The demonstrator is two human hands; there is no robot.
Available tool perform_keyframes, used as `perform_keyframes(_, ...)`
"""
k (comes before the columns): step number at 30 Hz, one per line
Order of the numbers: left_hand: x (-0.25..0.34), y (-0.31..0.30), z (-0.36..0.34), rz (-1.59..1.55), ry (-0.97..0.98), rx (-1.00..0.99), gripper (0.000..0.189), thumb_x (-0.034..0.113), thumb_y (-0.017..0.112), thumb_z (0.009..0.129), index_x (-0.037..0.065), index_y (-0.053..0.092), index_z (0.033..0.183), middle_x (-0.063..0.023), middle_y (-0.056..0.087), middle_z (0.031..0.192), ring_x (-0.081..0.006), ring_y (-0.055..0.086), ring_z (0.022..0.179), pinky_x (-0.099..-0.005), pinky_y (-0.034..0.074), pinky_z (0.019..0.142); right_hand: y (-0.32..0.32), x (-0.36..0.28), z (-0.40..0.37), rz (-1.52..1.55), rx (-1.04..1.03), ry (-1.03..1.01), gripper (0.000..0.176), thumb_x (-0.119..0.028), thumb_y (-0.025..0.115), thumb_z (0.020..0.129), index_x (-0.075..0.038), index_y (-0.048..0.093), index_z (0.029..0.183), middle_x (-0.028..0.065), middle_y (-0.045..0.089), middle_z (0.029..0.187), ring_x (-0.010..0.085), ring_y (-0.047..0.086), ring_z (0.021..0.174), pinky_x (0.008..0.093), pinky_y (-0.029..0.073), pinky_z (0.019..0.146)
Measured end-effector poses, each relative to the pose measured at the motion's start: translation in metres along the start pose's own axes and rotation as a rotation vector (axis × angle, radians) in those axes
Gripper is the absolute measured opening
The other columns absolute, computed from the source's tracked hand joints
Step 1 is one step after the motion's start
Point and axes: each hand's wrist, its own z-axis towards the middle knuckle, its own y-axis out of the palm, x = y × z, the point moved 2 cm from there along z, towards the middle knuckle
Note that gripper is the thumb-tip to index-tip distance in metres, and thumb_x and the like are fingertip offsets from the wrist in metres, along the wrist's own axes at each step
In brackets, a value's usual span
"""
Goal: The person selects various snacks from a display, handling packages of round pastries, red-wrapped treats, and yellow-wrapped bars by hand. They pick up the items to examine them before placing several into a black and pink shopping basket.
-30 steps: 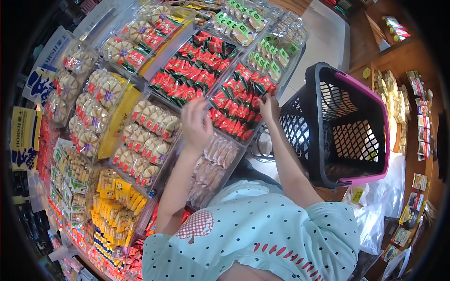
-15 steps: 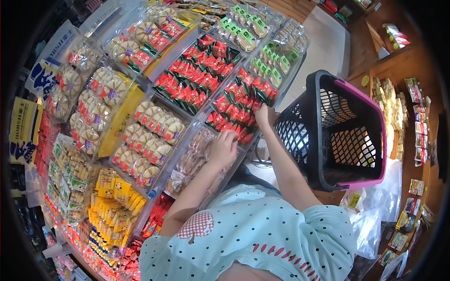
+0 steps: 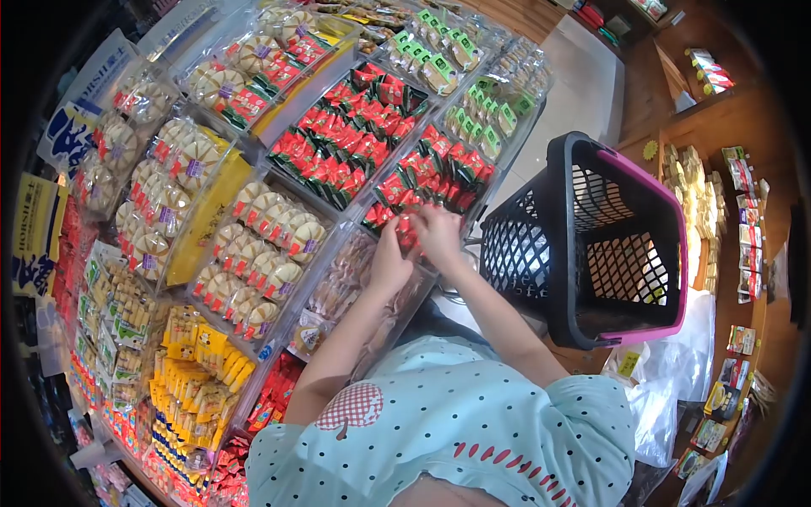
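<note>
Small red-and-green wrapped packets [image 3: 422, 173] fill a clear bin at the centre of the view. At the bin's near end, my left hand [image 3: 391, 256] has its fingers curled against red packets. Close beside it on the right, my right hand [image 3: 439, 239] bends over the same packets, its fingers closed on red wrapping. The two hands nearly meet. A second bin of red packets [image 3: 342, 139] lies up and to the left. Pale packaged snacks [image 3: 342, 283] lie in the bin left of my left forearm.
A black basket [image 3: 562, 253] with a pink handle [image 3: 676, 203] stands right of my right arm. Round packaged biscuits [image 3: 262, 245] and yellow packets [image 3: 190, 363] occupy bins at left. Wooden shelves [image 3: 710, 127] with goods line the right side.
My right hand has moved left and down to beside my left hand. My left hand has shifted slightly left, and its fingers now meet red packets.
</note>
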Motion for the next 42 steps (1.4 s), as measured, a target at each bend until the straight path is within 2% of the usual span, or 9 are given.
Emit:
perform_keyframes(5, 0.006, -0.024, 0.003, 0.048, -0.196, 0.214, 0.027, 0.008, 0.064, 0.08, 0.001, 0.051, 0.101, -0.012, 0.063, 0.083, -0.0231, 0.061, 0.079, -0.0321, 0.047, 0.069, 0.003, -0.017, 0.011, 0.134, -0.163, -0.167, 0.019, -0.017, 0.062, 0.08, 0.001, 0.058, 0.077, 0.0145, 0.055, 0.066, 0.0301, 0.056, 0.068, 0.0385, 0.043, 0.061)
perform_keyframes(17, -0.004, -0.031, -0.015, -0.527, -0.198, 0.202, 0.025, 0.006, 0.058, 0.086, -0.003, 0.049, 0.107, -0.0104, 0.064, 0.089, -0.0144, 0.063, 0.081, -0.0249, 0.05, 0.07, 0.076, 0.054, 0.066, -0.178, -0.113, 0.039, 0.045, -0.031, 0.068, 0.075, -0.001, 0.054, 0.106, 0.0183, 0.052, 0.108, 0.0358, 0.054, 0.099, 0.0448, 0.045, 0.08)
perform_keyframes(20, 0.003, -0.043, -0.021, -0.213, -0.127, 0.222, 0.026, 0.007, 0.063, 0.082, -0.003, 0.053, 0.104, -0.0076, 0.064, 0.087, -0.01, 0.06, 0.078, -0.0229, 0.048, 0.067, 0.08, 0.042, 0.065, -0.257, -0.132, 0.15, 0.063, -0.036, 0.075, 0.068, 0.001, 0.049, 0.112, 0.0187, 0.049, 0.109, 0.0374, 0.049, 0.103, 0.0452, 0.042, 0.085)
perform_keyframes(26, 0.062, -0.076, -0.017, -0.2, -0.209, 0.219, 0.03, 0.007, 0.069, 0.077, -0.002, 0.057, 0.102, -0.0012, 0.061, 0.083, -0.0056, 0.055, 0.073, -0.0208, 0.044, 0.062, 0.089, 0.051, 0.064, -0.268, -0.098, 0.207, 0.071, -0.037, 0.08, 0.06, -0.001, 0.049, 0.112, 0.017, 0.045, 0.112, 0.0363, 0.043, 0.107, 0.0468, 0.039, 0.087)
perform_keyframes(29, 0.069, -0.092, -0.009, -0.26, 0.016, 0.345, 0.031, 0.006, 0.07, 0.076, -0.004, 0.056, 0.103, -0.0029, 0.06, 0.086, -0.0074, 0.056, 0.075, -0.0212, 0.045, 0.065, 0.083, 0.049, 0.066, -0.096, -0.059, 0.232, 0.063, -0.03, 0.082, 0.058, -0.001, 0.048, 0.102, 0.015, 0.051, 0.102, 0.0342, 0.048, 0.1, 0.0452, 0.039, 0.086)
perform_keyframes(33, 0.115, -0.134, -0.001, -0.133, -0.019, 0.457, 0.03, 0.01, 0.072, 0.073, -0.002, 0.06, 0.098, -0.0033, 0.059, 0.083, -0.0066, 0.051, 0.07, -0.021, 0.04, 0.06, 0.081, 0.05, 0.066, 0.28, -0.043, 0.104, 0.052, -0.023, 0.081, 0.063, -0.001, 0.046, 0.095, 0.0118, 0.055, 0.083, 0.0249, 0.057, 0.082, 0.0377, 0.045, 0.075)
perform_keyframes(36, 0.098, -0.151, 0.004, -0.247, -0.102, 0.531, 0.029, 0.009, 0.072, 0.074, -0.001, 0.061, 0.098, -0.0004, 0.06, 0.078, -0.0043, 0.051, 0.066, -0.0193, 0.039, 0.056, 0.071, 0.051, 0.072, 0.321, 0.059, 0.032, 0.041, -0.013, 0.075, 0.07, -0.001, 0.045, 0.095, 0.0101, 0.055, 0.082, 0.0175, 0.058, 0.073, 0.0305, 0.047, 0.064)
perform_keyframes(38, 0.108, -0.159, 0.006, -0.347, -0.057, 0.583, 0.028, 0.01, 0.071, 0.075, 0.0, 0.061, 0.099, 0.0015, 0.061, 0.075, -0.0023, 0.05, 0.061, -0.0184, 0.038, 0.053, 0.062, 0.058, 0.087, 0.678, 0.206, 0.131, 0.032, -0.006, 0.069, 0.076, 0.0, 0.045, 0.096, 0.0076, 0.055, 0.084, 0.0128, 0.056, 0.068, 0.0278, 0.047, 0.06)
perform_keyframes(42, 0.105, -0.184, 0.01, -0.354, -0.101, 0.646, 0.028, 0.01, 0.069, 0.078, -0.001, 0.06, 0.101, -0.0008, 0.062, 0.081, -0.0029, 0.052, 0.063, -0.0183, 0.041, 0.055, -0.018, -0.017, 0.119, 0.689, 0.455, 0.07, 0.028, -0.006, 0.063, 0.082, -0.001, 0.043, 0.102, 0.0063, 0.054, 0.087, 0.0102, 0.055, 0.066, 0.0244, 0.047, 0.058)
